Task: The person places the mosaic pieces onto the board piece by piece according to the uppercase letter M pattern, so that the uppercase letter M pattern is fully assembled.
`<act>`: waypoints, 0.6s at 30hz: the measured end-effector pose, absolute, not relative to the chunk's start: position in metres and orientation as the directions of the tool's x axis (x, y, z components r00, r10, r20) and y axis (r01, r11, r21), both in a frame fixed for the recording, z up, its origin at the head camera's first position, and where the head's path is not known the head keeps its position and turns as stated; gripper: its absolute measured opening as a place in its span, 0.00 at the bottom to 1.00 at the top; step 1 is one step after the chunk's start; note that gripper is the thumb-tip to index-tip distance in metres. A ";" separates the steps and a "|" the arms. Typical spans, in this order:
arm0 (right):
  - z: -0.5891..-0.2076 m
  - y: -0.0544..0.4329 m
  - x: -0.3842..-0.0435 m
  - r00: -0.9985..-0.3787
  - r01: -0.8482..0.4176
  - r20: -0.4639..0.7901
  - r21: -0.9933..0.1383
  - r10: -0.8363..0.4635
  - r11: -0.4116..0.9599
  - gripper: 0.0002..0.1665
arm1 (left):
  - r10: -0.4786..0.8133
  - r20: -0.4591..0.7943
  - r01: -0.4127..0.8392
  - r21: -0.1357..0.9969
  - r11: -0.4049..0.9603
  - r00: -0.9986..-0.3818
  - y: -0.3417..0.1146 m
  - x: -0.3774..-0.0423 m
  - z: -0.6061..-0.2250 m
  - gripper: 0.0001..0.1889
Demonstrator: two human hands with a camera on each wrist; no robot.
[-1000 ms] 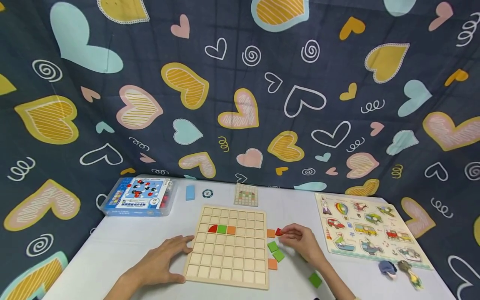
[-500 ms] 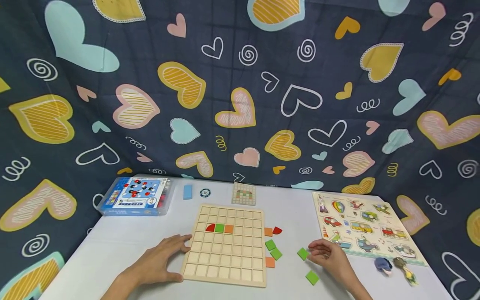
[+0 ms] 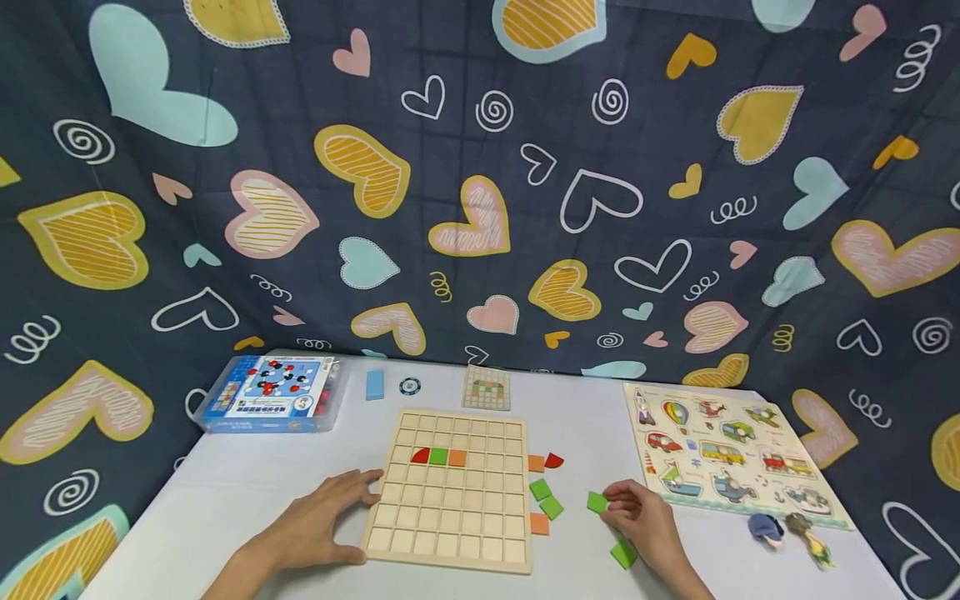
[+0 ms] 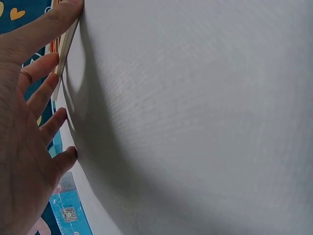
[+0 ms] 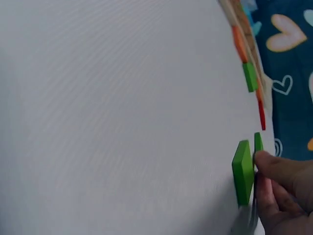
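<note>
A square wooden grid board [image 3: 450,521] lies in the middle of the head view. One of its rows holds a red quarter-round tile [image 3: 422,456], a green square tile [image 3: 438,457] and an orange square tile [image 3: 456,457]. My left hand [image 3: 307,521] rests at the board's left edge, fingers spread; in the left wrist view its thumb [image 4: 46,29] lies along that edge. Right of the board, my right hand [image 3: 641,521] pinches a loose green square tile [image 3: 597,502] at fingertip and thumb. Another green tile [image 3: 622,552] lies just below that hand, nearer the camera.
Along the board's right side lie orange tiles [image 3: 539,523], green tiles [image 3: 551,507] and a red quarter-round tile [image 3: 553,460]. Behind the board stands a small pattern card [image 3: 487,388]. A clear plastic case [image 3: 273,393] is back left; a picture puzzle board [image 3: 731,454] lies right.
My right hand has let go of the red quarter-round tile beside the board and moved right and toward the camera to a green tile, which has shifted slightly left. The left hand stays put.
</note>
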State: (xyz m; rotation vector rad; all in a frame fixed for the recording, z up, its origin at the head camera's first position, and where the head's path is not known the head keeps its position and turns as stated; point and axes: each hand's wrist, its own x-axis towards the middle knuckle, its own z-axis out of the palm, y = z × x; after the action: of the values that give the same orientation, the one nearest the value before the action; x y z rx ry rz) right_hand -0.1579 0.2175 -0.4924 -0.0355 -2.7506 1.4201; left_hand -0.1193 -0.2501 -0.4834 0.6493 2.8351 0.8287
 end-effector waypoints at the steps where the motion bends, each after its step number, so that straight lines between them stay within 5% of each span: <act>1: -0.493 0.217 -0.158 -0.999 0.006 0.024 -0.825 0.045 0.565 0.16 | 0.435 0.008 0.371 0.536 0.758 -0.900 -0.250 -0.119 -0.484 0.33; 18: -0.495 0.189 -0.168 -0.995 0.003 0.034 -0.928 0.093 0.372 0.16 | 0.433 0.005 0.366 0.544 0.755 -0.901 -0.250 -0.119 -0.482 0.34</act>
State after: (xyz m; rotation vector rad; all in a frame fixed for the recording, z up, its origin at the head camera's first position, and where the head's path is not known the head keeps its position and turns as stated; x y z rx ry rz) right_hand -0.1678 0.1891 -0.4955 -0.0892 -2.5339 1.7143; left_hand -0.1188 -0.2505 -0.4823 0.6468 2.8286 0.8389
